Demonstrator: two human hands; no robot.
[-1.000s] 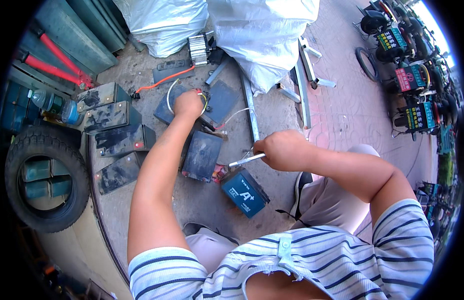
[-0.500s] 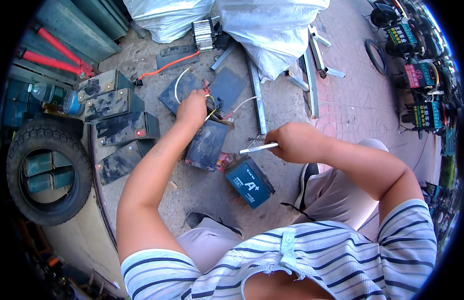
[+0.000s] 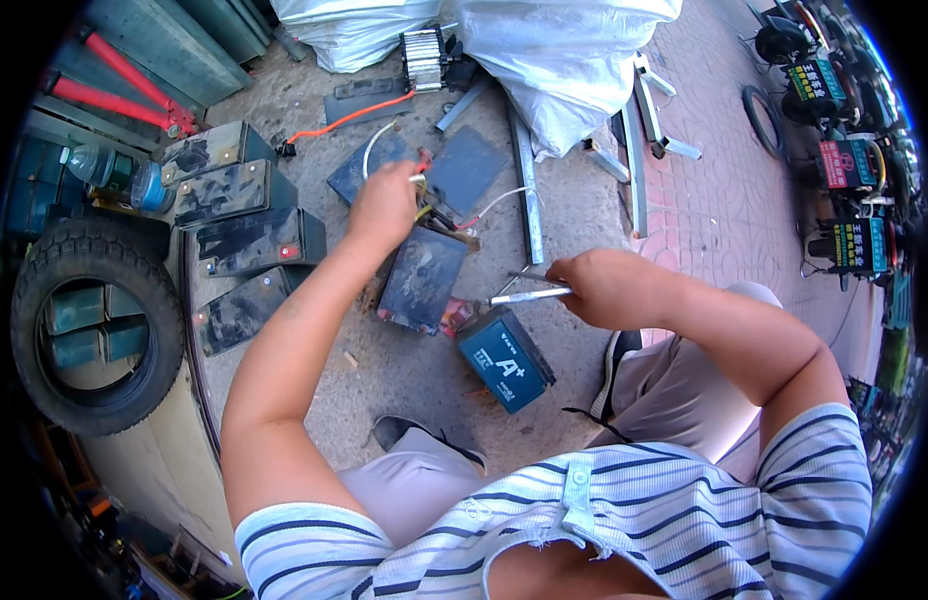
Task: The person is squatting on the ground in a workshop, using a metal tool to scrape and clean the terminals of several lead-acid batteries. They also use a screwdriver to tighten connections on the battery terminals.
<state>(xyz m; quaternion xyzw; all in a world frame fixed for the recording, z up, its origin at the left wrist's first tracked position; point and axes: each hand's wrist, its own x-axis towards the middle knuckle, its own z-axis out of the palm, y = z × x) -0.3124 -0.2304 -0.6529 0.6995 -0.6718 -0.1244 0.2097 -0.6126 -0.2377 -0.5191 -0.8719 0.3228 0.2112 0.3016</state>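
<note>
My left hand (image 3: pixel 384 207) is closed, reaching over dusty dark battery blocks. Its fingers pinch coloured wires, partly hidden beneath them; a red piece shows at the fingertips. One dark battery (image 3: pixel 421 280) lies just below that hand, and a flat dark panel (image 3: pixel 468 170) lies beyond it. A white wire (image 3: pixel 370 150) curves up beside my fingers. In my right hand (image 3: pixel 609 288), closed, a slim silver metal tool (image 3: pixel 529 296) points left, with a thinner dark rod alongside. Beneath the tool sits a teal battery (image 3: pixel 505 362) with white lettering.
Several dusty batteries (image 3: pixel 229 247) line the left, near a tyre (image 3: pixel 32 330), water bottle (image 3: pixel 102 168) and red-handled cutter (image 3: pixel 119 110). Metal bars (image 3: pixel 528 200) and white sacks (image 3: pixel 564 70) lie ahead. An orange cable (image 3: pixel 354 122) crosses the floor. Parked scooters (image 3: pixel 844 165) stand right.
The view has shifted a little, moving the floor objects rightward. Against them, my left hand has drawn slightly left, still pinching at the wires. My right hand keeps its tool at nearly the same spot.
</note>
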